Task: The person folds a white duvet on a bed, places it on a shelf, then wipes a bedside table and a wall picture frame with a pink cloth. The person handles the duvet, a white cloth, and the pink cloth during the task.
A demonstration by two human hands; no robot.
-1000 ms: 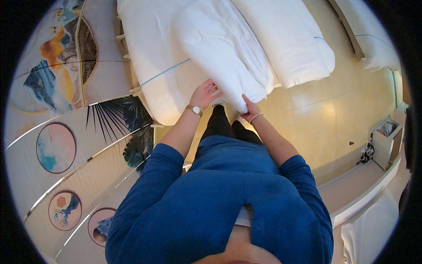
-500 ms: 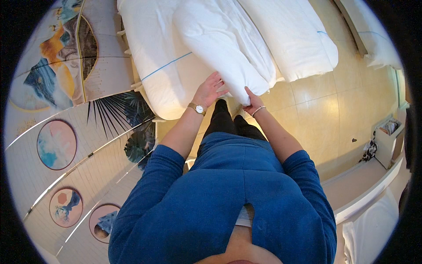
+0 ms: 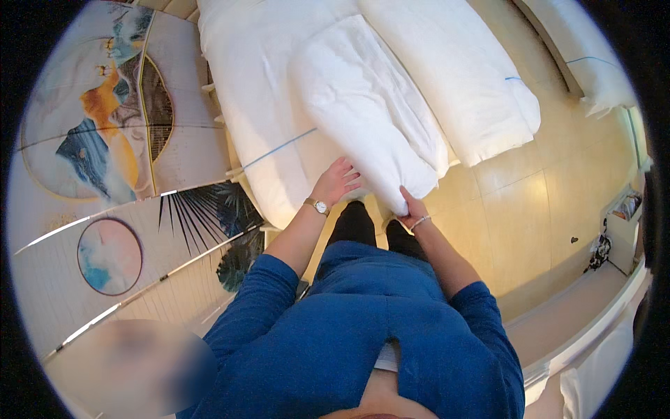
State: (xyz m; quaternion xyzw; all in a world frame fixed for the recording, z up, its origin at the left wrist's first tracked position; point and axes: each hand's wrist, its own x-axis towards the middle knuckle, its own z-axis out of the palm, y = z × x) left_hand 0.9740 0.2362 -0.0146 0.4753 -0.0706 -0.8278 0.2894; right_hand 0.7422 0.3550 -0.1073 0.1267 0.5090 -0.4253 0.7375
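Observation:
A thick white folded duvet [image 3: 349, 91] lies along a bed dressed in a white sheet [image 3: 255, 105] with a thin blue stripe. My right hand [image 3: 414, 208] has the near corner of the duvet pinched between thumb and fingers at the bed's end. To its left, my left hand [image 3: 336, 183] is open, fingers spread, against or just above the duvet's near left edge; contact is hard to make out. A watch is on my left wrist and a bracelet on my right.
Right of the duvet lies another long white padded bedding piece [image 3: 481, 98]. Beyond a strip of glossy yellowish tile floor [image 3: 516, 209] is a second white-covered bed [image 3: 593, 63]. A decorated wall [image 3: 49, 202] runs along the left. A small white cabinet [image 3: 623, 234] stands at the right.
The bed and both hands sit lower in the picture, as the view has shifted. My right hand keeps its grip on the duvet corner; my left hand remains open beside it.

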